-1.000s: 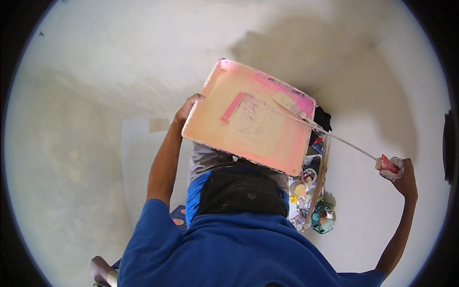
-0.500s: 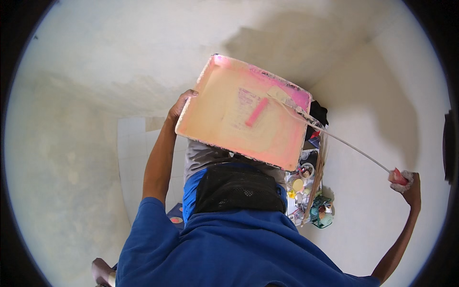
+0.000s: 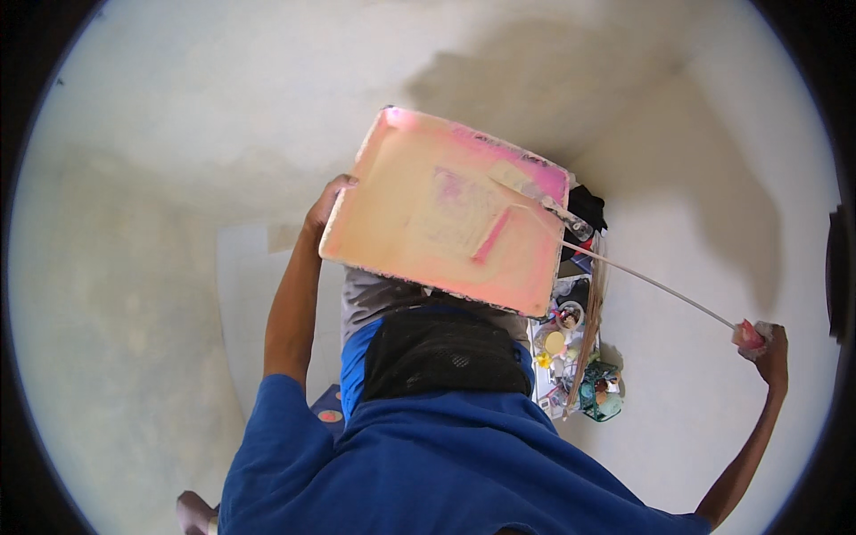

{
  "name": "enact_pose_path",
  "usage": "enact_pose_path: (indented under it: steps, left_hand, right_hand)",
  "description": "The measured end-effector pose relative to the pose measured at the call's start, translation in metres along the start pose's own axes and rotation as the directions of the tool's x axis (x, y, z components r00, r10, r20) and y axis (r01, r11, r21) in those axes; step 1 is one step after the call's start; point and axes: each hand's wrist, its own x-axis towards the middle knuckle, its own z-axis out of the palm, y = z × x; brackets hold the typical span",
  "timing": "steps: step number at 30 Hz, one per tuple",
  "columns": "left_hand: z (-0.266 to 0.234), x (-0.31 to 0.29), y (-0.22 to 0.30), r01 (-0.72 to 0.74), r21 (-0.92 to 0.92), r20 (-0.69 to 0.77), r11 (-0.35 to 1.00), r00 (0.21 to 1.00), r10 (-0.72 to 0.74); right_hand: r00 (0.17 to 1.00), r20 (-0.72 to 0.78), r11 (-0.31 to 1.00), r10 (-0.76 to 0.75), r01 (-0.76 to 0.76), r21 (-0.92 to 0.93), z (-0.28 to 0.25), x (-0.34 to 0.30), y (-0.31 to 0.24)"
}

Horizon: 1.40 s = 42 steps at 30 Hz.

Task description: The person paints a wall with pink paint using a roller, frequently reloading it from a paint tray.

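A wide shallow paint tray (image 3: 383, 205), smeared cream and pink, is tilted in front of me. My left hand (image 3: 330, 203) is closed on its left edge, thumb over the rim. Far out to the right, my right hand (image 3: 773, 353) is wrapped round the paint-crusted handle of a paint roller. The long thin rod runs from that hand back to the tray, where the narrow pink roller (image 3: 492, 234) lies against the tray's floor, right of a rubbed purple patch. A flat paint-stained tool (image 3: 524, 184), scraper or brush, rests across the tray's upper right side.
Behind and below the tray's right side stands a surface cluttered with cups, small items and a green basket (image 3: 606, 406). Brown thin sticks (image 3: 591, 343) lean along it. Bare plastered walls (image 3: 116, 267) surround me. A dark blue box (image 3: 330, 415) sits left of my legs.
The roller has moved toward me and slightly right across the tray's floor. My right hand has shifted slightly right, and the tray sits slightly further left.
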Motion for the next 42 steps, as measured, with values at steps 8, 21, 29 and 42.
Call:
enact_pose_path:
  steps: [8,21,29,42]
  left_hand:
    - [-0.003,0.009,-0.023,-0.016,-0.111,0.015,0.994,1.000,0.018]
    - [-0.006,-0.010,-0.023,0.007,-0.166,-0.011,0.986,1.000,-0.009]
    - [-0.056,0.018,-0.038,-0.026,-0.150,0.044,0.988,0.998,0.033]
    - [-0.027,-0.006,-0.017,0.027,-0.018,0.005,0.999,1.000,-0.027]
  right_hand:
    - [0.975,0.183,0.991,-0.124,0.113,0.067,0.086,0.028,-0.087]
    - [0.924,-0.060,0.757,0.377,-0.270,0.594,0.252,0.037,-0.068]
    - [0.813,-0.359,0.764,0.458,-0.153,0.627,0.294,0.134,-0.097]
    - [0.737,-0.430,0.685,0.521,-0.060,0.726,0.284,0.262,-0.113]
